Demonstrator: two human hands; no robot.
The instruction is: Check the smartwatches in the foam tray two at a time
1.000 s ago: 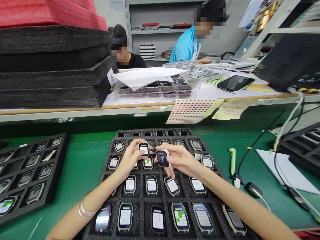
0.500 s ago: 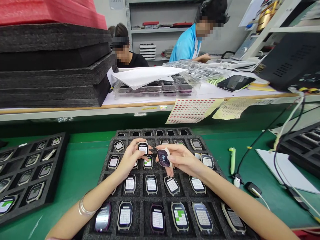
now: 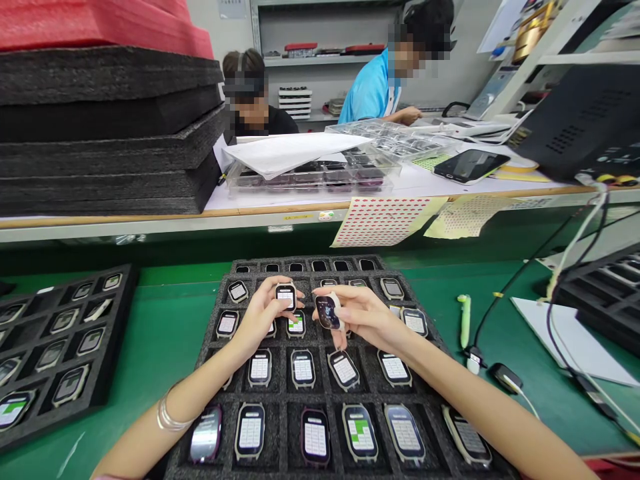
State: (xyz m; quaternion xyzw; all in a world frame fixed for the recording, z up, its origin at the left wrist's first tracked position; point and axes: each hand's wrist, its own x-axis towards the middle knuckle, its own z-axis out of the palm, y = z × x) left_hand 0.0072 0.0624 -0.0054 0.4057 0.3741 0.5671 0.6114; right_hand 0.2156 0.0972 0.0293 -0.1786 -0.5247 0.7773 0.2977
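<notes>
A black foam tray (image 3: 430,350) lies in front of me on the green mat, its pockets filled with several strapless smartwatch bodies with lit screens. My left hand (image 3: 260,315) pinches one watch body (image 3: 285,296) showing a white grid screen, held just above the tray's far rows. My right hand (image 3: 365,316) grips a second watch body (image 3: 327,312) with a dark, coloured screen, tilted toward me. The two hands are close together over the tray's middle. A silver bracelet (image 3: 167,419) circles my left wrist.
Another foam tray of watches (image 3: 55,347) lies at the left. A green pen-like tool (image 3: 465,320), cables and a white sheet (image 3: 575,343) are at the right. Stacked foam sheets (image 3: 105,127) and clear trays (image 3: 315,173) sit on the shelf behind. Two people work beyond.
My right hand has lifted the dark-screened watch slightly up and away. The left hand has barely shifted.
</notes>
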